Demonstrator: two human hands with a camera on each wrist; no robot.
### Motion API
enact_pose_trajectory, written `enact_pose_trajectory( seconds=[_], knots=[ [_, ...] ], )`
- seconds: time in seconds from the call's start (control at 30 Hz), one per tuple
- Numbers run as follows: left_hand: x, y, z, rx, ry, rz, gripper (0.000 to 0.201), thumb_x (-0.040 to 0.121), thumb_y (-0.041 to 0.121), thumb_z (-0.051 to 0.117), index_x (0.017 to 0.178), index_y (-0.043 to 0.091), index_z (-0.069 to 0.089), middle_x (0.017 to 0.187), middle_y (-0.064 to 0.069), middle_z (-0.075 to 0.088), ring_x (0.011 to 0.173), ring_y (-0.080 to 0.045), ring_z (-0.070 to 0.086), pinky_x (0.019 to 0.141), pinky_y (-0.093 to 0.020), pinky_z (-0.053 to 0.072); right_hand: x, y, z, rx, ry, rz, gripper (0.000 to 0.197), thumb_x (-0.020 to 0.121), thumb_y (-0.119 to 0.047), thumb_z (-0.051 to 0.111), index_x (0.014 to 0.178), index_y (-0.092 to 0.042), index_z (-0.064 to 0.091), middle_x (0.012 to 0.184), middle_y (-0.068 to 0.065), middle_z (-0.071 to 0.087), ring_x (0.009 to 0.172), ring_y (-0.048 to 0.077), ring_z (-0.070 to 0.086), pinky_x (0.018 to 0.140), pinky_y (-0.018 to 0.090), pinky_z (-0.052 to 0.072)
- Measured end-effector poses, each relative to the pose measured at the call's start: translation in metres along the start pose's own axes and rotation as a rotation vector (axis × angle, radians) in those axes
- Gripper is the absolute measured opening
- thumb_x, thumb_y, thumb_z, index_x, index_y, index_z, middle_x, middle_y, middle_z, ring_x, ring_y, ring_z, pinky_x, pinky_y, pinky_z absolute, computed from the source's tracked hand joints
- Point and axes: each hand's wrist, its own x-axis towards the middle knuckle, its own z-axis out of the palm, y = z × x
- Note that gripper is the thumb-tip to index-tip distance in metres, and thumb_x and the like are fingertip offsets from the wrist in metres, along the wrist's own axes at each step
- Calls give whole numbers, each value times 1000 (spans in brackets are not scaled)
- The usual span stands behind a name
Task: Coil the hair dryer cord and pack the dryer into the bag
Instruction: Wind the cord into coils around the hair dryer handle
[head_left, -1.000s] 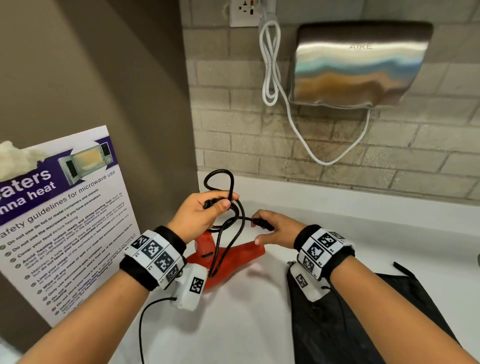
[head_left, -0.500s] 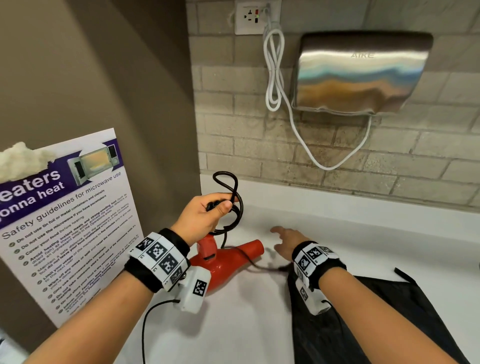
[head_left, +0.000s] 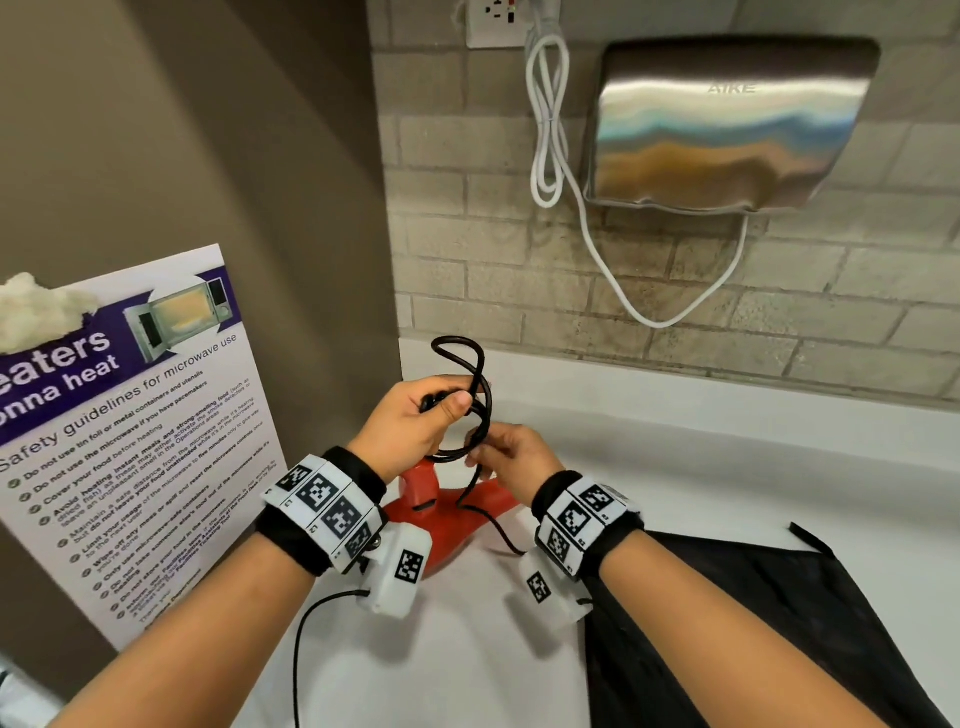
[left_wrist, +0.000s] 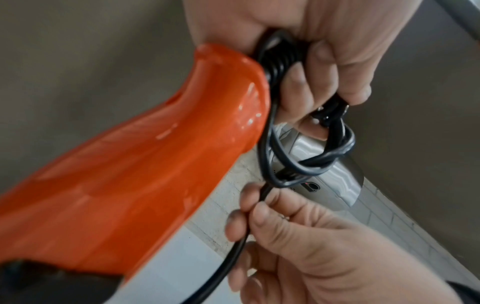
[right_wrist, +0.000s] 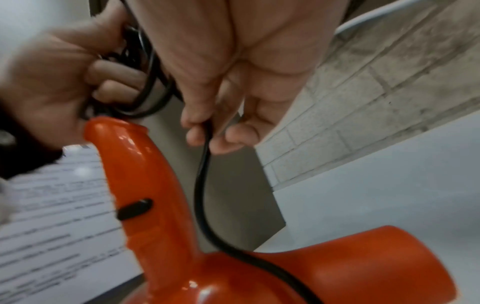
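The orange-red hair dryer (head_left: 447, 519) (left_wrist: 130, 185) (right_wrist: 311, 277) lies on the white counter, its handle pointing up toward my hands. Its black cord (head_left: 467, 374) (left_wrist: 280, 156) (right_wrist: 201, 185) is gathered in several loops above the handle. My left hand (head_left: 415, 421) (left_wrist: 319, 67) grips those loops and the plug. Just to the right, my right hand (head_left: 506, 454) (left_wrist: 272, 218) (right_wrist: 207, 131) pinches the loose run of cord that leads down to the dryer. A black bag (head_left: 753, 623) lies flat on the counter at the right, under my right forearm.
A white counter (head_left: 675, 467) meets a brick wall holding a steel hand dryer (head_left: 727, 124) with its white cable (head_left: 550, 119) and socket. A microwave safety poster (head_left: 119, 426) leans on the brown wall at the left. A thin black wire (head_left: 311, 623) trails from my left wrist unit.
My right hand, which lay open on the counter half a second ago, has come back up to the coil and taken the loose cord. The left hand kept its hold on the loops.
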Motion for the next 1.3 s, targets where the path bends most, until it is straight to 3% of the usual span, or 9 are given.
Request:
enact_pose_trajectory(
  seconds=[0.07, 0.23, 0.57, 0.67, 0.73, 0.9, 1.03, 1.17, 1.3],
  knots=[
    [0, 2, -1, 26, 12, 4, 30, 93, 5, 44, 121, 6, 52, 32, 6, 37, 31, 0, 23, 36, -11, 22, 5, 4, -6, 34, 129, 43, 30, 90, -2, 48, 72, -24, 57, 65, -1, 55, 39, -2, 46, 44, 9, 38],
    [5, -1, -5, -10, 24, 17, 29, 94, 4, 42, 118, 12, 56, 36, 14, 31, 33, 0, 20, 35, -13, 19, 21, 10, -16, 62, 334, 120, 23, 90, 0, 43, 82, -14, 59, 64, -1, 53, 49, 13, 46, 40, 9, 38],
    [6, -7, -6, -16, 81, -14, 22, 94, 7, 44, 90, 13, 65, 44, 3, 37, 33, -2, 24, 36, -13, 24, 30, 32, -24, 6, 485, 257, 25, 90, 2, 43, 101, -1, 64, 62, -4, 54, 50, 7, 46, 42, 5, 38],
    [5, -9, -4, -15, 79, -11, 21, 94, 9, 43, 90, 0, 61, 47, -1, 35, 32, -2, 25, 36, -13, 24, 25, 28, -25, -121, 405, 268, 25, 89, 1, 44, 99, -1, 66, 66, -1, 58, 58, 13, 52, 52, 10, 43],
    [4, -9, -3, -6, 75, 0, 22, 94, 11, 44, 89, -5, 59, 40, 6, 32, 32, -2, 25, 35, -14, 24, 19, 19, -24, -262, 303, 231, 26, 86, 3, 45, 98, -5, 67, 84, 1, 62, 79, 14, 55, 72, 16, 43],
    [0, -5, -5, 19, 60, 38, 20, 93, 9, 46, 81, 14, 61, 33, 11, 32, 31, -1, 25, 36, -14, 25, 0, -35, -25, -94, 310, -195, 29, 91, -1, 42, 106, -13, 65, 110, 3, 61, 104, 12, 54, 86, 15, 37],
    [3, -5, -1, 60, 31, 49, 21, 92, 7, 49, 78, 17, 61, 33, 11, 35, 32, -2, 28, 37, -14, 27, -2, -67, -27, -66, 1, -244, 29, 97, -14, 37, 114, -8, 61, 120, 13, 60, 114, 19, 53, 101, 25, 38],
    [4, -4, 3, 99, -3, 26, 30, 91, 4, 50, 68, 21, 57, 33, 9, 37, 32, -1, 29, 37, -13, 28, -4, -75, -30, -35, -64, -276, 26, 95, -5, 41, 109, -3, 62, 116, 22, 59, 108, 24, 55, 102, 34, 41],
    [3, -2, 3, 129, -30, 15, 28, 91, 4, 51, 70, 22, 58, 35, 9, 39, 33, -1, 30, 38, -13, 28, -6, -78, -39, -128, -143, -264, 24, 93, -6, 46, 92, -25, 61, 102, 8, 59, 97, 19, 54, 97, 36, 42]
  ],
)
